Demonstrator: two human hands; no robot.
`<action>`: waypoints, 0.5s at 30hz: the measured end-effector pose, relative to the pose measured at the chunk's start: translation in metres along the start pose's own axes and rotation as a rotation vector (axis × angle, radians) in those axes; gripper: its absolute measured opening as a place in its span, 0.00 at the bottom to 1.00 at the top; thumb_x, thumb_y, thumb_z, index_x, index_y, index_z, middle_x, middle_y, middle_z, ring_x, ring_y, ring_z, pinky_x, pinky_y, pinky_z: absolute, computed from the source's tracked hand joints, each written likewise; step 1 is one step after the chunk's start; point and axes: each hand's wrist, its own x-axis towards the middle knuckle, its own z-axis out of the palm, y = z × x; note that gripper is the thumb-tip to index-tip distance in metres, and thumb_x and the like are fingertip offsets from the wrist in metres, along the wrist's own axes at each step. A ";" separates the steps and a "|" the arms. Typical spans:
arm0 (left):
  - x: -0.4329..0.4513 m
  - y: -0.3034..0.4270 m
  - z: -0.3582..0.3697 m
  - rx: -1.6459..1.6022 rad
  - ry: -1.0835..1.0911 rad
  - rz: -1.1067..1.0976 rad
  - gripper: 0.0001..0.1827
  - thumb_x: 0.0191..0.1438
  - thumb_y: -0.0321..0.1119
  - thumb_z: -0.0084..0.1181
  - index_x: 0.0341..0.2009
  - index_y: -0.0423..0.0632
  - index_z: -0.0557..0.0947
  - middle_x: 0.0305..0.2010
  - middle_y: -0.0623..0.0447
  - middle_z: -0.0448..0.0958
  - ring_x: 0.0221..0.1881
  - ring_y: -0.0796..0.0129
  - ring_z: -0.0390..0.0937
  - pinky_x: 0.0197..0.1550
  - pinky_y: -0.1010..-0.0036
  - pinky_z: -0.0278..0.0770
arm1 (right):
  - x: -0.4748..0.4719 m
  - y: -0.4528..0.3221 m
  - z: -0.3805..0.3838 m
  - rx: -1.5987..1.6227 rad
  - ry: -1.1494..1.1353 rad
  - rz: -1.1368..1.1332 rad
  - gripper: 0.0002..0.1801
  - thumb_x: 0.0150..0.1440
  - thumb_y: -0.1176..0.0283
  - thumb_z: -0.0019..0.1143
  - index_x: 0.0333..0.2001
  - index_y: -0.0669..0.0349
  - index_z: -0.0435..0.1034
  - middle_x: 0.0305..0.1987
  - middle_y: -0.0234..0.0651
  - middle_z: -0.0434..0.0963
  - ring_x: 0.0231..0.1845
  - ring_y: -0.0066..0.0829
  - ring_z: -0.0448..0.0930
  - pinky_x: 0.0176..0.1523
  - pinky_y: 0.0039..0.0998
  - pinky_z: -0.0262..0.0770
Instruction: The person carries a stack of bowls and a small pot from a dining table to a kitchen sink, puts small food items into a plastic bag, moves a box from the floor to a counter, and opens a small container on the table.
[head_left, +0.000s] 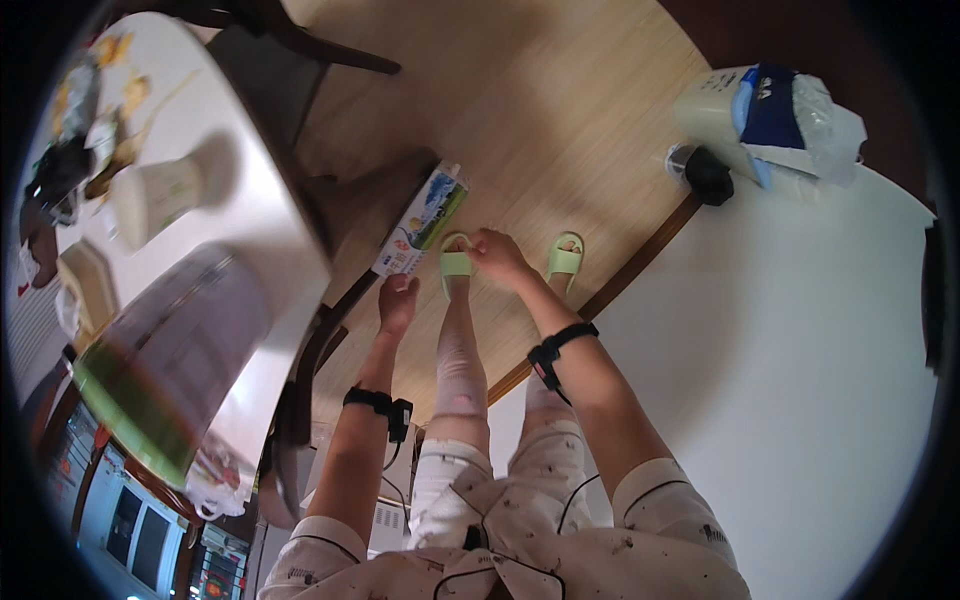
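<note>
My left hand (398, 301) grips the lower end of a long printed milk carton box (425, 217), which slants up and to the right over the wooden floor. To the right of the box is my right hand (495, 255), its fingers curled, above the green slippers (564, 259) on my feet. Whether the right fingers hold something small cannot be made out. Black straps with small devices are on both forearms.
The white table (285, 247) at left bears a lidded plastic container (180, 337), a beige container (157, 196) and food scraps. Dark wooden chairs (330, 52) stand beside it. Packaged goods (776, 112) and a dark bag (709, 176) lie at upper right, near a white surface (810, 360).
</note>
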 end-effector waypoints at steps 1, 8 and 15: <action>0.029 -0.030 0.009 0.015 -0.003 -0.008 0.21 0.53 0.44 0.60 0.44 0.39 0.78 0.39 0.44 0.80 0.41 0.55 0.79 0.46 0.66 0.74 | 0.022 0.005 0.007 0.015 -0.005 0.007 0.12 0.53 0.64 0.57 0.34 0.63 0.73 0.31 0.43 0.79 0.36 0.48 0.79 0.40 0.41 0.77; 0.163 -0.143 0.012 0.339 0.585 -0.138 0.28 0.52 0.49 0.60 0.46 0.35 0.76 0.50 0.34 0.74 0.49 0.47 0.74 0.46 0.59 0.73 | 0.125 0.027 0.029 0.245 0.059 0.331 0.27 0.52 0.51 0.60 0.45 0.63 0.75 0.42 0.48 0.81 0.46 0.42 0.81 0.50 0.34 0.76; 0.190 -0.122 -0.002 -0.668 0.154 -1.000 0.50 0.50 0.64 0.53 0.66 0.39 0.56 0.61 0.33 0.64 0.59 0.37 0.64 0.57 0.37 0.60 | 0.211 0.062 0.071 0.158 0.027 0.540 0.45 0.50 0.36 0.52 0.52 0.70 0.70 0.50 0.53 0.78 0.54 0.46 0.77 0.56 0.37 0.72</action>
